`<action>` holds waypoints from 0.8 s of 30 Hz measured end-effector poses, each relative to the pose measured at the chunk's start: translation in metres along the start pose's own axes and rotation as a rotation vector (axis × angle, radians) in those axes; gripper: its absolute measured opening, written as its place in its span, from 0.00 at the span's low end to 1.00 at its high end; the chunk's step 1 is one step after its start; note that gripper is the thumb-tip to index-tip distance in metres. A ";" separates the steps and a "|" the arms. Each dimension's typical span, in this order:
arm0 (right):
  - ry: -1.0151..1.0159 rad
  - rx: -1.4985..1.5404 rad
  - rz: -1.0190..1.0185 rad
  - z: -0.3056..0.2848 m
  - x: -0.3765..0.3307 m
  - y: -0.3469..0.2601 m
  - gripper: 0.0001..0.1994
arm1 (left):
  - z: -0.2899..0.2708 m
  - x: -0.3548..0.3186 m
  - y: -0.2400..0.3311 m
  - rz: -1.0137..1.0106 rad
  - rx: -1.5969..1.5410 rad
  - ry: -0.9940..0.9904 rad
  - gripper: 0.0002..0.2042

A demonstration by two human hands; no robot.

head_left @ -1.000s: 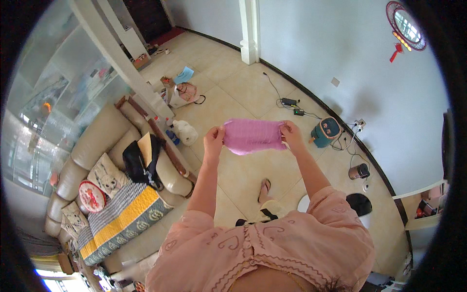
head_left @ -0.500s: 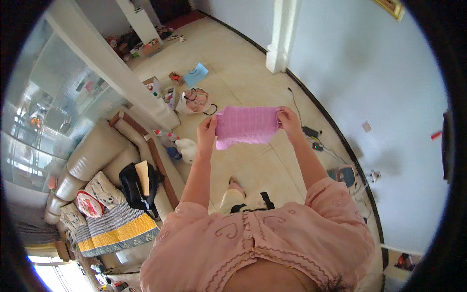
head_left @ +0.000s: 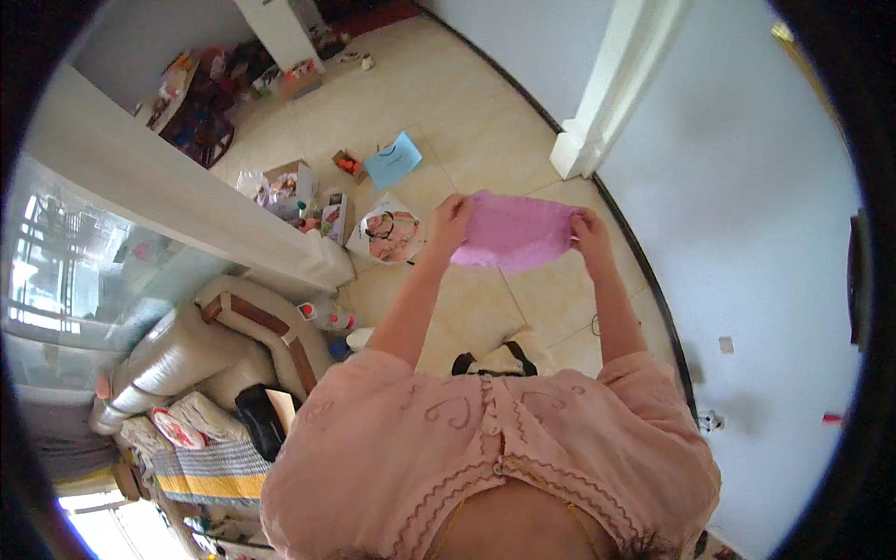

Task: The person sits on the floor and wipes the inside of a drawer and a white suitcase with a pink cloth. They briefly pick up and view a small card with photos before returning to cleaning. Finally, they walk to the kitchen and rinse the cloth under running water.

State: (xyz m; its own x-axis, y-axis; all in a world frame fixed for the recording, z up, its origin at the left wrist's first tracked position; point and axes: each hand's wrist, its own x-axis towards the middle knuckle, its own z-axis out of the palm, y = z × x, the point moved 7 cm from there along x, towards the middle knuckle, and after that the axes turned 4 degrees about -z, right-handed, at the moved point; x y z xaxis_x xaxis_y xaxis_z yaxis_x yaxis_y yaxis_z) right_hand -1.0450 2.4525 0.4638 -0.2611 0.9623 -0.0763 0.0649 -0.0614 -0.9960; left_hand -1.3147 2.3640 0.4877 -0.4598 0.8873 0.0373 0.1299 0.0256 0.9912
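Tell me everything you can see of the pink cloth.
The pink cloth is a small, soft-looking piece of plain fabric, stretched out flat in the air between both hands. The left hand pinches its left edge, the right hand its right edge. Its lower edge sags slightly. Nothing else touches it; the tiled floor lies beyond.

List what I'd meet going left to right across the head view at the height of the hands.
White partition wall → white bag with handles on the floor → left hand → pink cloth held between both hands → right hand → dark baseboard → pale wall.
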 end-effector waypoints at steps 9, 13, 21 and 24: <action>-0.159 0.012 0.044 0.040 0.240 -0.024 0.13 | 0.064 0.211 -0.023 -0.181 -0.086 -0.100 0.11; -0.261 -0.041 0.038 0.094 0.347 -0.035 0.12 | 0.054 0.306 -0.030 -0.108 -0.063 0.001 0.11; -0.479 -0.052 -0.049 0.231 0.554 -0.069 0.11 | 0.014 0.502 -0.040 -0.135 -0.100 0.163 0.17; -0.517 -0.179 -0.069 0.264 0.625 -0.076 0.11 | 0.000 0.579 -0.041 -0.154 -0.136 0.158 0.20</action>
State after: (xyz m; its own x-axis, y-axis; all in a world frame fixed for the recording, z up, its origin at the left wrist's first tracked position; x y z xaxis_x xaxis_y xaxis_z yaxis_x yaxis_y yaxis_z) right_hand -1.4669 2.9886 0.4798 -0.7067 0.7042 -0.0690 0.1819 0.0866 -0.9795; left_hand -1.5868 2.8769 0.4686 -0.5976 0.7947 -0.1062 -0.0662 0.0832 0.9943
